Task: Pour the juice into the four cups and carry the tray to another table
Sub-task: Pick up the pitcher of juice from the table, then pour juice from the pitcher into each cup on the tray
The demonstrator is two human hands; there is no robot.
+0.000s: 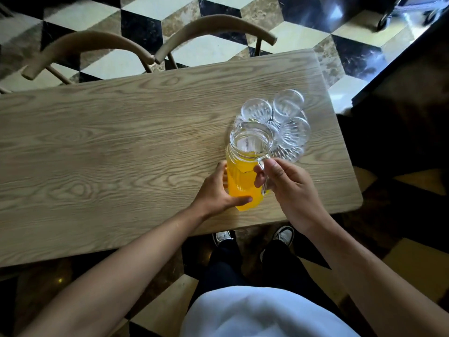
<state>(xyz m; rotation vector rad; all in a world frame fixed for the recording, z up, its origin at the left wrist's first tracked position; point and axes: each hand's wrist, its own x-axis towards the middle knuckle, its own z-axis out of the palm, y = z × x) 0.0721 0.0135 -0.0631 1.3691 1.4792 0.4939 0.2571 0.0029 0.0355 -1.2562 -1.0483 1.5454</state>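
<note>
Both bare arms reach out from the person's body toward the far end of the wooden table (121, 147). At the end of the right arm, the right hand (286, 183) is closed around the clear handle of the glass pitcher (245, 166), with the fingers (261, 177) hooked through the loop. Just beside it, the left hand (218, 193) is pressed flat on the other side of the pitcher, low down, with the thumb (239, 200) across the front. So both hands hold the same pitcher.

The pitcher stands between the two hands. It stands upright, so its long way runs up and down. Its open mouth faces up at the camera, and the little spout is on the side away from the hands, toward the cups. The orange juice (240, 181) fills more than half of it, so it is likely heavy. Glass is hard and smooth and can break, and it may be slippery if wet. The handle is the good place to grip, with a hand under or beside the body to steady it.

Just past the pitcher, away from the hands, sits the clear glass tray (291, 154). Three empty cups (256, 109) show on it, close together. A fourth may be hidden behind the pitcher's mouth; I cannot tell. No juice is in any cup yet.

Beyond the table are two wooden chairs (213, 27).
</note>
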